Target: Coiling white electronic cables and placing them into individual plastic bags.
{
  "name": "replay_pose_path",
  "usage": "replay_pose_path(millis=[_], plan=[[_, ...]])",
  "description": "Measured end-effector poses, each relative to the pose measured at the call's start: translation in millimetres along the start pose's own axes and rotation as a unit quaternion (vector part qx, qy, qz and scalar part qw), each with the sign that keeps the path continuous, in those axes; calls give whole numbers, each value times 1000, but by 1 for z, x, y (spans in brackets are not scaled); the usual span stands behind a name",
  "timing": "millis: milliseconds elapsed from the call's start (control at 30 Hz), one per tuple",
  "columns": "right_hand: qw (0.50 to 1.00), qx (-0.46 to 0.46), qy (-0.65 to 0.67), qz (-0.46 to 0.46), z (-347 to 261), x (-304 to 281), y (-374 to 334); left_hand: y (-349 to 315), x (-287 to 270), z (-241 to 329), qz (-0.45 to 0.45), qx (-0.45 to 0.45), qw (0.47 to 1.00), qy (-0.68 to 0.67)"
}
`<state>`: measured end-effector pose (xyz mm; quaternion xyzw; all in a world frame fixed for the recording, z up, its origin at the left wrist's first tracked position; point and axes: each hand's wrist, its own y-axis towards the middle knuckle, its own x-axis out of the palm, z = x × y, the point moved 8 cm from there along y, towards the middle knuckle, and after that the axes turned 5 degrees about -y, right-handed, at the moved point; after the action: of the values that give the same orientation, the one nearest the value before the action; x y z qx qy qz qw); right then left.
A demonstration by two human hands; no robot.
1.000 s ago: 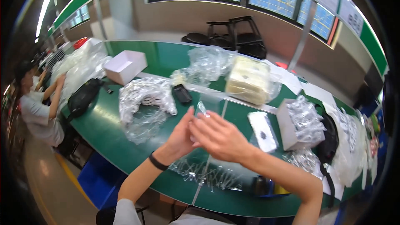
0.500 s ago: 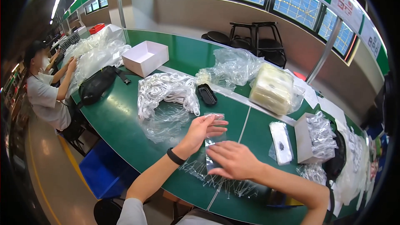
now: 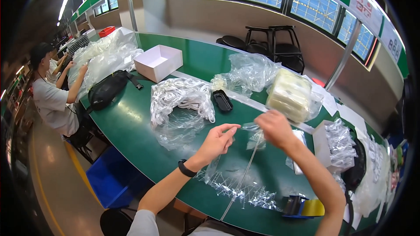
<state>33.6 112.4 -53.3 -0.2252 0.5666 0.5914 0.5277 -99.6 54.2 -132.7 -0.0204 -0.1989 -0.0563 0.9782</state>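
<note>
Over the green table (image 3: 127, 126), clear bag (image 3: 256, 140) hangs from right hand (image 3: 276, 127), fingers clamped on it. Left hand (image 3: 217, 143): thumb and index tips together at bag's left end, can't tell if they grip it. Black tray (image 3: 223, 101) sits beyond the hands, just beside white cords (image 3: 181, 91). Yellow roll (image 3: 313, 208) near right forearm.

Glossy plastic film (image 3: 256, 140) (crinkled), smooth shiny tabletop (image 3: 131, 137)
</note>
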Motion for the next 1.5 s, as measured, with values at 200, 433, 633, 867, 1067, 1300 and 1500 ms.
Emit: replay_pose_path(millis=[200, 433, 633, 867, 1067, 1300, 1500], plan=[[891, 280, -98, -342, 76, 38, -40, -4, -6, 16, -55, -33, 965, -255], [910, 48, 403, -81, -46, 68, 116, -31, -4, 61, -122, 72, 969, -200], [904, 209, 369, 45, -99, 153, 176, -40, 13, 41, -258, 15, 922, -289], [782, 376, 496, 0, -89, 191, 183, -30, 10, 53, -162, 17, 950, -265], [854, 329, 403, 20, -82, 151, 182, -38, -13, 73, -143, 74, 936, -313], [831, 288, 458, 128, -21, 75, 125, -34, -24, 83, -63, 154, 954, -248], [719, 361, 575, 149, 25, 38, 73, -20, -55, 64, 19, 164, 965, -203]])
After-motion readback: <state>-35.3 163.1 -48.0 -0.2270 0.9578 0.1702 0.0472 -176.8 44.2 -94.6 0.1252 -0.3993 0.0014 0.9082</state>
